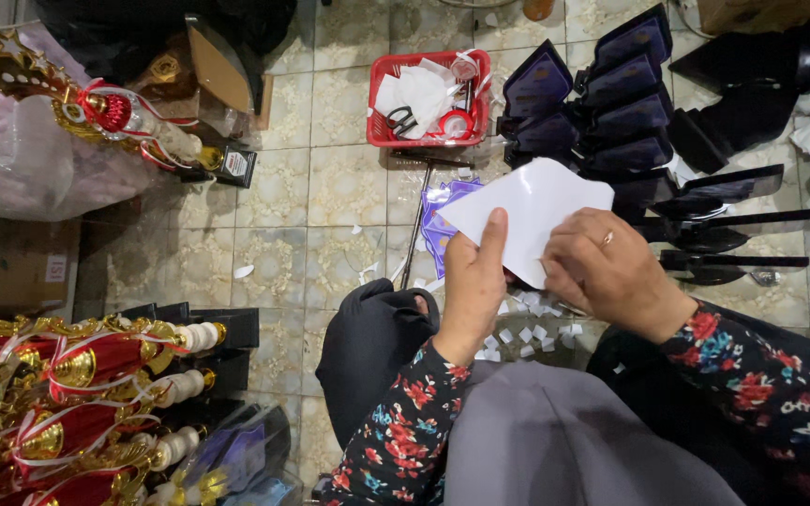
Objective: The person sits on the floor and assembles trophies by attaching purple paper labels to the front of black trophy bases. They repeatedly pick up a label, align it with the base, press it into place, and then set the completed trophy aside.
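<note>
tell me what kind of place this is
Probably a trophy or award workshop. Gold and red trophies are stacked at the left, dark plaques lie in rows on the tiled floor, and both the left hand and right hand hold a white sheet.

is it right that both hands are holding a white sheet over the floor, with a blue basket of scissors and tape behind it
Not quite: the basket is red, not blue, as the head view shows. The rest holds: the left hand and right hand both grip the white sheet above the tiled floor, and the basket holds scissors and tape.
</note>
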